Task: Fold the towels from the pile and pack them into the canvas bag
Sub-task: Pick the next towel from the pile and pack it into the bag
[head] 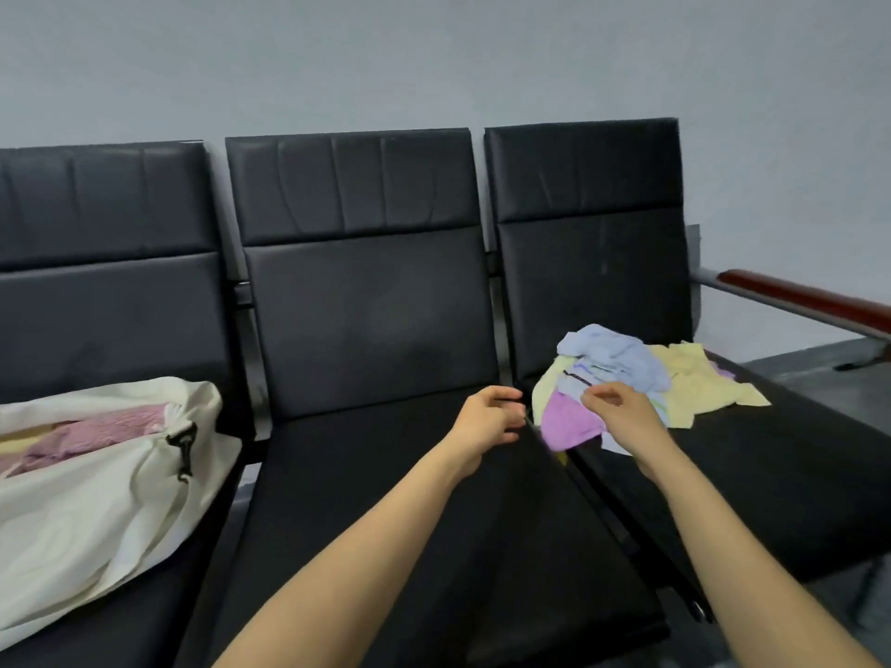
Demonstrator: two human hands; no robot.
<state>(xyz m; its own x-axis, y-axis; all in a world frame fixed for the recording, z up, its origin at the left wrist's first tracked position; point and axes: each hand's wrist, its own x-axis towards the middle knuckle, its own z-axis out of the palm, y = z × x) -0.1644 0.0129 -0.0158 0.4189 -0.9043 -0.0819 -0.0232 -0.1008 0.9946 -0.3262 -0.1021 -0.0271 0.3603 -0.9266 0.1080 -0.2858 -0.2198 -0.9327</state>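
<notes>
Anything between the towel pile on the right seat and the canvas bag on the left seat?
Nothing visible. The crumpled pile of lilac, blue and yellow towels and the cream canvas bag are separated only by the black padded middle seat. The bag's mouth lies open, a pink towel already inside.

1. The canvas bag (pixel 96 499) was cut off by the left edge.
2. The purple towel (pixel 566 421) was blurred and partly covered by the right grip (pixel 622 417).
3. Whether a towel was pinched could not be told.
4. Lower towels of the pile (pixel 622 364) were hidden.
</notes>
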